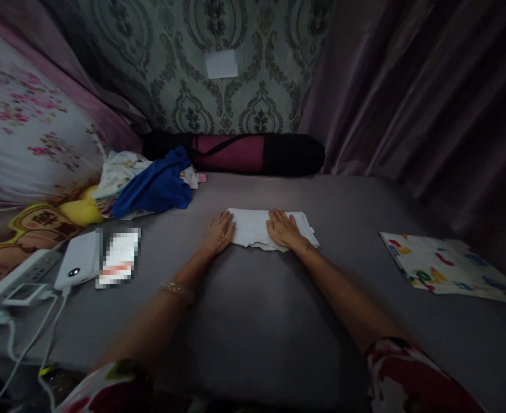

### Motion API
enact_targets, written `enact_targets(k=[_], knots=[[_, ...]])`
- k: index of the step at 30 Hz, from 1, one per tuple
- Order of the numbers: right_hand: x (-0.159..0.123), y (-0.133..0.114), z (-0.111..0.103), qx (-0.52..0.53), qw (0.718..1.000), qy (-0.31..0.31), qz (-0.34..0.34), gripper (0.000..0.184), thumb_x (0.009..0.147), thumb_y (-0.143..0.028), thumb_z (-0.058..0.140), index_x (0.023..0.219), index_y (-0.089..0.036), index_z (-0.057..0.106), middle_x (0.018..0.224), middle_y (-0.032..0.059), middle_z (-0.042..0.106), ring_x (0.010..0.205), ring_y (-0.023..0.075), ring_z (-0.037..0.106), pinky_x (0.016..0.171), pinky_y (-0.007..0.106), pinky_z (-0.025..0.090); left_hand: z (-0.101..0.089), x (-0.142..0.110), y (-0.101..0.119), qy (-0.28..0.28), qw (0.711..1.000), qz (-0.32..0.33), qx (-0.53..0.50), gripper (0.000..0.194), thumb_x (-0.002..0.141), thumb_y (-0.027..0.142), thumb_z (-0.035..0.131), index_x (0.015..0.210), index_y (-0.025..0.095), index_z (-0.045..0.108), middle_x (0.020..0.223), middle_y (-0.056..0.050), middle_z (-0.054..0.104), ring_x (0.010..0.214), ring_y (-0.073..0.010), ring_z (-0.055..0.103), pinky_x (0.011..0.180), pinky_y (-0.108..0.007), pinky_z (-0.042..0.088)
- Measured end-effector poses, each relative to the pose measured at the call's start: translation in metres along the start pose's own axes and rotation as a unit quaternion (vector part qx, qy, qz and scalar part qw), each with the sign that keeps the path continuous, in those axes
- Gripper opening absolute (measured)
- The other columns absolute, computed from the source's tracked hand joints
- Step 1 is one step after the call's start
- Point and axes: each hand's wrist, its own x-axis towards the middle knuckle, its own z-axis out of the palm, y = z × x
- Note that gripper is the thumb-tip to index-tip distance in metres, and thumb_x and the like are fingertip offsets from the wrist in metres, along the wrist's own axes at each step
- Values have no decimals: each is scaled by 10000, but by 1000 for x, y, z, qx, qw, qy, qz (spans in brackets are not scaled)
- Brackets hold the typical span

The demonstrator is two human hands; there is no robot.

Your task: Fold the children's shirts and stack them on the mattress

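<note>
A folded white cloth (pixel 253 228) lies in the middle of the grey bed surface (pixel 253 321). My left hand (pixel 219 232) rests flat at the cloth's left edge, fingers stretched out. My right hand (pixel 284 228) lies flat on top of the cloth's right half, fingers spread. Neither hand grips anything.
A blue garment (pixel 156 186) sits on a pile of clothes at the back left, beside a yellow plush toy (pixel 83 211). A dark roll bag (pixel 253 152) lies along the wall. A colourful printed cloth (pixel 444 267) lies flat at the right. A white power bank (pixel 78 267) and cables sit at the left.
</note>
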Motion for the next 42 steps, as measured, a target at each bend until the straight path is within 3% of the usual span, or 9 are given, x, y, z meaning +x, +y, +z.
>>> enact_targets(k=[5, 10, 16, 22, 26, 34, 38, 42], knots=[[5, -25, 4, 8, 997, 61, -38, 565, 988, -344, 235, 1466, -62, 339, 1548, 137, 302, 1442, 242, 205, 1170, 458, 108, -2, 1, 0, -3, 1000, -6, -2, 504, 956, 382, 319, 1333, 105, 508, 1451, -134, 467, 1389, -264, 352, 1151, -455, 286], [5, -29, 17, 10, 999, 40, -34, 562, 975, -335, 259, 1448, -55, 375, 1545, 136, 307, 1436, 242, 226, 1169, 440, 125, -1, 0, -2, -3, 1000, -9, -15, 497, 952, 364, 324, 1343, 108, 495, 1454, -140, 461, 1394, -264, 345, 1150, -466, 287], [9, -32, 8, 5, 1000, 10, -21, 558, 971, -322, 268, 1436, -39, 388, 1537, 152, 319, 1430, 265, 238, 1160, 462, 143, 0, 0, -4, 6, 1000, -7, -18, 482, 936, 347, 358, 1339, 116, 485, 1441, -140, 475, 1383, -259, 364, 1149, -452, 298], [16, -55, 11, 13, 994, 76, -77, 570, 984, -341, 246, 1450, -34, 361, 1532, 156, 329, 1430, 250, 238, 1167, 421, 112, 0, 0, -4, 31, 999, 8, -17, 466, 933, 349, 353, 1319, 116, 471, 1399, -156, 504, 1337, -245, 423, 1137, -427, 321], [15, -61, 24, 8, 995, 64, -76, 565, 980, -345, 267, 1431, -29, 392, 1503, 154, 385, 1406, 248, 290, 1168, 428, 103, 0, 0, -5, 43, 999, 8, -28, 475, 919, 362, 390, 1313, 106, 458, 1368, -176, 515, 1312, -258, 445, 1114, -421, 352], [22, -64, 19, 6, 998, 23, -62, 564, 967, -330, 298, 1427, -18, 393, 1506, 173, 371, 1406, 277, 285, 1158, 462, 131, -1, 2, -4, 49, 996, -31, -64, 420, 936, 342, 358, 1263, 115, 494, 1261, -165, 582, 1210, -250, 528, 1055, -416, 412], [26, -82, 19, 18, 995, 59, -81, 554, 973, -314, 280, 1442, -33, 371, 1532, 163, 326, 1432, 259, 228, 1164, 441, 106, -5, 3, -2, 81, 986, -105, -105, 446, 965, 319, 257, 1275, 111, 500, 1295, -155, 579, 1242, -223, 515, 1091, -401, 379], [26, -95, 28, 23, 994, 60, -85, 578, 974, -335, 276, 1445, -10, 360, 1520, 179, 342, 1419, 266, 261, 1160, 444, 123, -8, 3, -2, 82, 979, -134, -129, 472, 975, 337, 229, 1290, 117, 503, 1315, -141, 578, 1266, -211, 505, 1100, -387, 371]])
